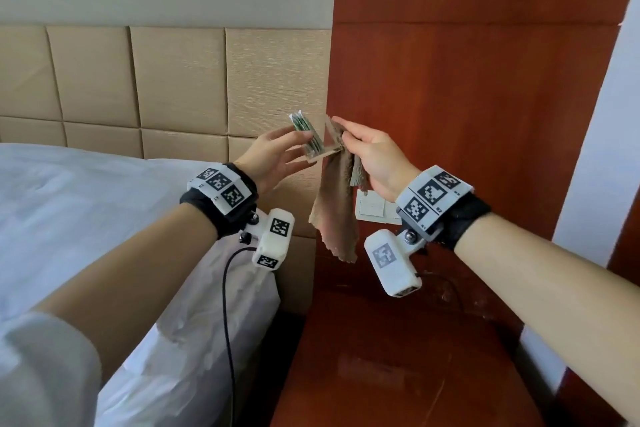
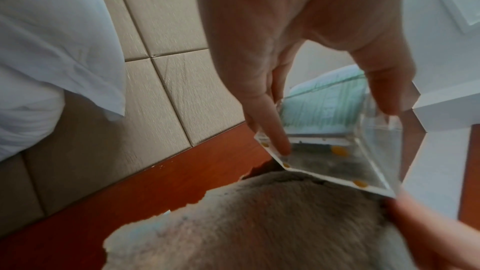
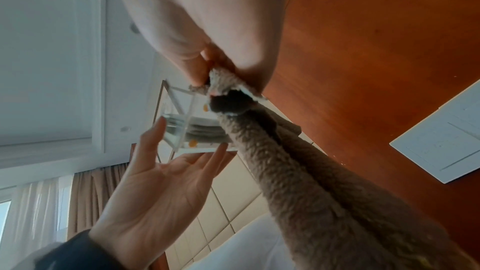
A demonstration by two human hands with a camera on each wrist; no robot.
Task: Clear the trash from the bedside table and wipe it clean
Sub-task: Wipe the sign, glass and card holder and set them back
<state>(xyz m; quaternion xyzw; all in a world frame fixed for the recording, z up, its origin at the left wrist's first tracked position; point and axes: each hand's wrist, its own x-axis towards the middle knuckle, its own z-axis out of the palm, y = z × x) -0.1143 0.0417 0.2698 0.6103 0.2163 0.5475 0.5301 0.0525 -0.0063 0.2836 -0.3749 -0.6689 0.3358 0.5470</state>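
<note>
Both hands are raised above the dark red wooden bedside table (image 1: 398,357). Between them is a small clear acrylic box (image 1: 317,151) with green-and-white sachets (image 1: 300,122) in it. My left hand (image 1: 277,156) pinches the box with the thumb on its side and the fingers under its base. The left wrist view shows the box (image 2: 337,163) with orange dots at its corners. My right hand (image 1: 370,156) grips a brown fuzzy cloth (image 1: 336,215) and presses it around the box's near corner. The cloth (image 3: 298,171) hangs down from that hand.
A bed with white linen (image 1: 86,201) and a beige padded headboard (image 1: 173,80) lie to the left. A red-brown wooden wall panel (image 1: 485,80) carries a white switch plate (image 1: 374,208). A black cable (image 1: 225,305) hangs from the left wrist camera.
</note>
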